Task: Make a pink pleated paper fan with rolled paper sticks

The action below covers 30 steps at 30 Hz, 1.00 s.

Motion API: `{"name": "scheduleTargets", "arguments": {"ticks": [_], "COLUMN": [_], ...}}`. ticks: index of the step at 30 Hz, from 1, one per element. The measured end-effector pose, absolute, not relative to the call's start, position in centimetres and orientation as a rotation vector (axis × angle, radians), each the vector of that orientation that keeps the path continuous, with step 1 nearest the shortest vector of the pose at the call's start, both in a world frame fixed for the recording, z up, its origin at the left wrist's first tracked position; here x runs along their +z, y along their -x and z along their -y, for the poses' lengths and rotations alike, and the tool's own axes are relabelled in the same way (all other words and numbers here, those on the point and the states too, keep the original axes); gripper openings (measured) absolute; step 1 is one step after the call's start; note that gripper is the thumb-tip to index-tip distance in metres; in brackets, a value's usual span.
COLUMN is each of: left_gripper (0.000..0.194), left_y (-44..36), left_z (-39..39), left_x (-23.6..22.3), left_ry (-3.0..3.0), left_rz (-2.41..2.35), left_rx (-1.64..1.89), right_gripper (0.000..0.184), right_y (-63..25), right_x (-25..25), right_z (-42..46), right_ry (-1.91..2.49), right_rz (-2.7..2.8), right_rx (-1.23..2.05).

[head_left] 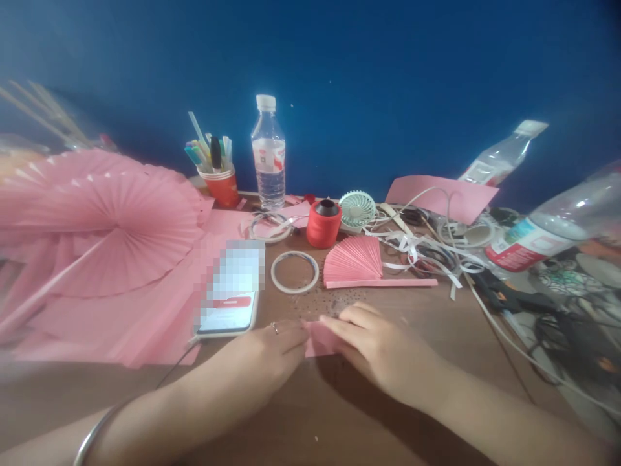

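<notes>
A small piece of pink paper lies on the brown table between my hands. My left hand, a ring on one finger, presses its fingertips together on the paper's left edge. From the right, my right hand lies over the paper with fingers closed down on it. Just beyond my hands sits a folded pink paper fan with a pink strip along its base. A phone lies next to my left hand.
Large pink pleated fans and pink sheets cover the left side. Behind stand a red cup of pens, a water bottle, a red thread spool, tape rings, a small fan. Cables, paper strips and tilted bottles crowd the right.
</notes>
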State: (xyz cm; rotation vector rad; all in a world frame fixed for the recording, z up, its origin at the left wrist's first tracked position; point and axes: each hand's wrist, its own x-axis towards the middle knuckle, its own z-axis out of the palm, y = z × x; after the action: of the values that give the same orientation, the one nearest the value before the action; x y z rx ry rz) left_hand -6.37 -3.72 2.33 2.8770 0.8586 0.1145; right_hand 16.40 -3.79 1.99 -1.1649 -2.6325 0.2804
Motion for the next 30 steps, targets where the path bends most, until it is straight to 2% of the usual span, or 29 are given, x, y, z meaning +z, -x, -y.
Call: {"name": "scheduleTargets", "arguments": {"ticks": [6,10,15,19,21,23,27,30], "left_gripper": [0.037,0.037,0.035,0.026,0.024,0.026,0.037,0.035], "left_y": [6.2,6.8,6.9,6.4,6.3,6.2,6.1,6.1], "left_z": [3.6,3.7,3.5,3.2,3.2,3.2,3.1,3.2], "left_x": [2.3,1.9,1.9,2.2,2.3,2.3,2.4,2.7], "left_ry": [-2.998,-3.055,-2.969,-2.903,-2.911,-2.919,-2.939,-2.948], "left_rz": [-0.838,-0.799,-0.821,-0.890,-0.898,-0.887,-0.869,-0.860], "left_rx": [0.014,-0.001,0.169,0.218,0.246,0.297,0.301,0.253], "right_gripper": [0.028,0.029,0.027,0.018,0.021,0.028,0.027,0.027], "right_y": [-14.6,-19.1,-24.3,-25.0,-24.9,-25.1,-25.8,-25.9], "right_x": [1.5,1.3,1.2,1.0,0.8,0.6,0.2,0.4], "right_z": [2.8,2.6,3.2,3.8,3.9,3.9,4.0,4.1], "right_ry": [1.228,1.416,1.633,1.439,1.259,1.118,1.024,0.969], "right_rz": [2.521,2.393,2.214,2.321,2.445,2.538,2.569,2.578], "right_rx": [0.560,0.655,0.630,0.408,0.363,0.367,0.366,0.334]}}
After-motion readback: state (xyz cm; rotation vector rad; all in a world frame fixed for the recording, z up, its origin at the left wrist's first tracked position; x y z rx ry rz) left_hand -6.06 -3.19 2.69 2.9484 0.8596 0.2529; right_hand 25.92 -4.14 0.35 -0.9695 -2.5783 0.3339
